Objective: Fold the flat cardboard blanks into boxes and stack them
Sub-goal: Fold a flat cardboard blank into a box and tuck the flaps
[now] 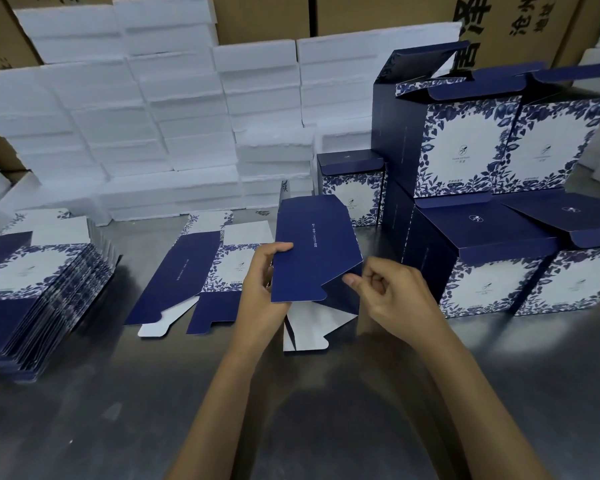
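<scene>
Grey metal surface (326, 427): two bare forearms reach forward over it from the near edge.

Left hand (262, 285): fingers curled round the left edge of a half-opened blank (312, 251), thumb on its navy front panel.

Right hand (392, 299): fingers curled toward the palm, thumb stretched to the blank's lower right flap; whether it pinches the flap or only touches it cannot be told.

Half-opened blank: held upright just above the surface at centre, navy panel facing the camera, white bottom flaps hanging down to the surface.

Single flat blank (201, 275): lying on the surface just left of the left hand, navy and white with a blue leaf print.

Pile of flat blanks (32, 296): at the left edge of the surface, fanned and leaning.

Finished boxes (499, 216): right side, stacked in two tiers, top flaps of the upper tier standing open. One smaller-looking box (352, 188) stands behind the held blank.

White foam blocks (153, 116): stacked in a wall across the back.

Brown cartons (378, 15): behind the foam, with black printed characters.
</scene>
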Demonstrator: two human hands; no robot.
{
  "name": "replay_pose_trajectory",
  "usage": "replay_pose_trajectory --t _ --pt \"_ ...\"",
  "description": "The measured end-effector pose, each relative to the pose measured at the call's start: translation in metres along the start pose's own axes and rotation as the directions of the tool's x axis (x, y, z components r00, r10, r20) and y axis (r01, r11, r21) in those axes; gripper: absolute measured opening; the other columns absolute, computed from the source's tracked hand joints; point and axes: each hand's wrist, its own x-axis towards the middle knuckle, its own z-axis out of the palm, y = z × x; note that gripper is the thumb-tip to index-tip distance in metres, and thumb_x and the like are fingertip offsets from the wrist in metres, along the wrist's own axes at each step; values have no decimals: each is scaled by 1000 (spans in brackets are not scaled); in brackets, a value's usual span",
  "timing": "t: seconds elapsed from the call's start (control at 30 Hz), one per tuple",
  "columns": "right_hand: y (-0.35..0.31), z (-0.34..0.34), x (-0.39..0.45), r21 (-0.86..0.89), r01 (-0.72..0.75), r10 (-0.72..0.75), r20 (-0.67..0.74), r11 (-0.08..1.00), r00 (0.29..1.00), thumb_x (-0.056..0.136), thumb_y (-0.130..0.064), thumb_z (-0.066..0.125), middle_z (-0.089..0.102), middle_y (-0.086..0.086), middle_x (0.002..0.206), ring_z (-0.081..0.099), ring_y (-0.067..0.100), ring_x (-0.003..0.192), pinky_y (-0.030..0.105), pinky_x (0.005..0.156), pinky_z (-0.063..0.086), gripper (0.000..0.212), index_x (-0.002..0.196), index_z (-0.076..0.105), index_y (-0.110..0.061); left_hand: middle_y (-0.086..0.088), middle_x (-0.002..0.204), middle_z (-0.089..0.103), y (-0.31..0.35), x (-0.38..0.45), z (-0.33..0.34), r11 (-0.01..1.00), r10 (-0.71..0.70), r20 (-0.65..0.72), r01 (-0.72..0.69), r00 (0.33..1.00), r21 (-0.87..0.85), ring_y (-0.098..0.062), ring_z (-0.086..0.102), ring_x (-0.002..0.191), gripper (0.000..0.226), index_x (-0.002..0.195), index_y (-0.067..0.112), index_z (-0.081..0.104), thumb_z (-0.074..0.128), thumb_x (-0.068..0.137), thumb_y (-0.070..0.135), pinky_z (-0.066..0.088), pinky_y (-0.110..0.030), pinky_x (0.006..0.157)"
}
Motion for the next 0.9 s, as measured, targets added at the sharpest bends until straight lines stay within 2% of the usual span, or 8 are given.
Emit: replay_pose_trajectory --t 0.13,0.27,0.37,0.47,0.53,0.6,0.73,0.9 --pt "-3 0 2 -7 31 -32 -41 999 999 94 -21 70 34 -5 54 33 12 54 22 51 26 41 65 44 -10 29 115 64 -1 3 -1 1000 -2 4 2 1000 -2 1 63 110 55 123 22 56 77 81 -6 53 -14 79" --pt "-5 -2 0 156 -106 120 -83 982 989 89 -18 73 41 -4 59 36 9 57 28 59 36 31 69 50 -12 24 123 63 -2 2 -1 1000 -20 47 20 999 -7 -6 61 118 56 127 28 56 76 84 -2 53 -19 85" --pt "-21 -2 -1 257 -52 120 -257 965 959 86 -31 71 56 -11 88 54 8 85 23 79 42 17 88 59 -19 23 132 58 0 1 -7 997 -76 170 72 983 29 -9 57 126 71 134 39 49 79 81 2 53 -24 89" --pt "-30 4 -3 252 -31 58 -100 967 993 85 -49 71 49 -21 138 37 2 137 17 111 28 39 119 60 -33 25 139 52 2 1 -19 989 -149 357 137 922 60 -6 55 129 97 144 51 34 84 77 3 52 -19 93" --pt "-30 9 -3 225 -62 58 26 972 998 86 -41 77 37 -24 151 24 -3 146 32 122 22 45 126 56 -41 36 138 48 5 1 -27 978 -207 429 174 879 116 3 51 129 112 145 62 23 90 72 11 49 -12 90" --pt "-28 12 -2 226 -69 63 34 972 997 86 -31 79 37 -22 152 28 -5 143 40 122 27 48 128 57 -39 43 136 43 9 0 -29 967 -250 450 193 857 168 11 45 131 115 142 69 19 93 67 23 46 -8 91" --pt "-26 13 0 286 -23 42 -62 958 997 84 -20 82 45 -11 145 39 6 140 43 116 38 41 121 66 -28 27 156 30 16 -2 -17 978 -136 222 96 966 182 6 31 143 77 135 61 46 87 74 37 38 -23 108" --pt "-35 16 -4 397 -47 73 -52 917 996 85 -17 81 44 -13 144 37 6 141 45 117 37 32 105 71 -40 25 146 43 13 -4 2 996 17 16 -18 1000 84 15 36 136 29 102 36 75 79 83 13 42 -3 86"
